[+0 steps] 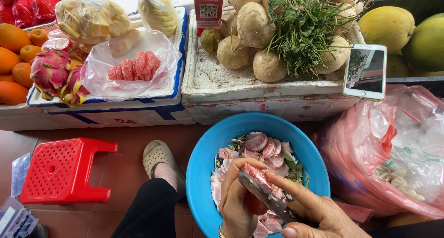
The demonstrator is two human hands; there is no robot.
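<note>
L hand (pixel 238 205) grip clamped on pink fruit piece (pixel 259 175); R hand (pixel 314 210) grip clamped on knife (pixel 267 197); over blue bowl (pixel 208 150).

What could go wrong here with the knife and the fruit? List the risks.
1. The knife blade lies right against the fingers of the left hand that grips the pink fruit piece; a slip could probably cut them.
2. The right hand presses on the blade with a bare fingertip, so wet fruit may make it slide.
3. The phone overhangs the edge of the foam box; a knock could drop it.
</note>
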